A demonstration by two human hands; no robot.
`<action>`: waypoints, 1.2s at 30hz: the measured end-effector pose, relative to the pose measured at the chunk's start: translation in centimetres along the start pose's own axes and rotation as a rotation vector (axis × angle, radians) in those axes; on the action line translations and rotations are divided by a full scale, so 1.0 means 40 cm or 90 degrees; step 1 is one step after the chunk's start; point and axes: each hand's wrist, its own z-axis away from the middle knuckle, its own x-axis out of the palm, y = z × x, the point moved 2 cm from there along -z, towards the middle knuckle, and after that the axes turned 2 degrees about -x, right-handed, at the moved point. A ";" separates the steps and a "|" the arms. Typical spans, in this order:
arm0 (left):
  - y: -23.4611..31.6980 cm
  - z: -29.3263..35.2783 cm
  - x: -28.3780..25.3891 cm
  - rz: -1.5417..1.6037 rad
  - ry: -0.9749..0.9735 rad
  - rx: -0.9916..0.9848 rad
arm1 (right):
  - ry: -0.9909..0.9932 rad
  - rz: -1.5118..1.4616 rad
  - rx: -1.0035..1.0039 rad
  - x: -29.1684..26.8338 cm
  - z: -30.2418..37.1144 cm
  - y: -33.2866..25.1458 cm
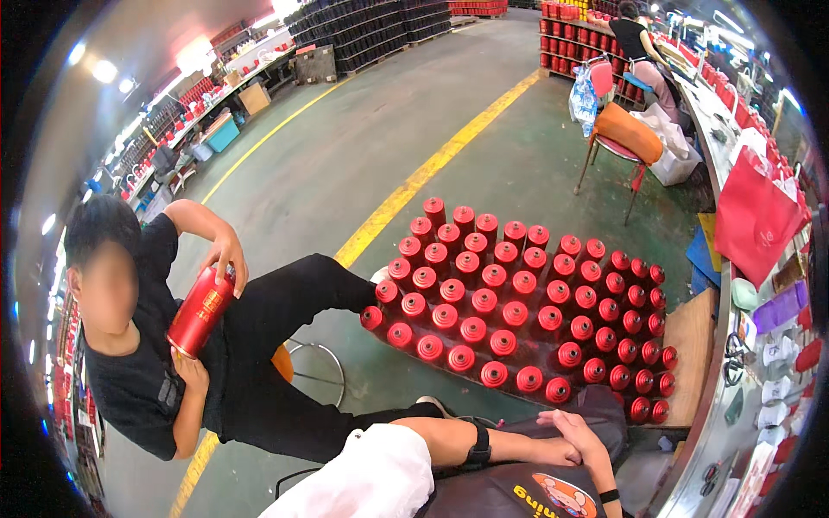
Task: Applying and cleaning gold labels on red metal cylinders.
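Observation:
My left hand [557,452] rests on my lap, against my right hand, its fingers mostly hidden. Across it lies my right hand [580,433], fingers stretched out and holding no object. Under both is dark cloth with a cartoon print [566,499]. Just beyond my hands stand rows of upright red canisters [493,374], each with a small metal fitting on top. To my left, a seated co-worker in black holds a large red canister [201,312] tilted, one hand [226,256] at its top and the other [192,373] at its bottom.
On my right runs a workbench [721,363] with scissors [734,358], a red bag [757,216] and small items. A wooden board [691,354] leans beside the canisters. Farther off are an orange-draped chair [626,134], another person [643,43] and stacked dark goods [354,34]. Yellow lines [432,164] mark the floor.

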 end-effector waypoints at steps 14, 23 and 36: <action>0.044 0.001 -0.006 -0.005 -0.005 -0.032 | 0.031 -0.014 0.069 -0.006 0.013 0.009; 0.065 0.002 -0.011 -0.019 -0.010 -0.055 | 0.051 -0.068 0.062 -0.004 0.017 0.016; 0.045 -0.011 -0.002 0.051 -0.019 -0.067 | 0.052 -0.085 0.052 -0.017 0.018 0.042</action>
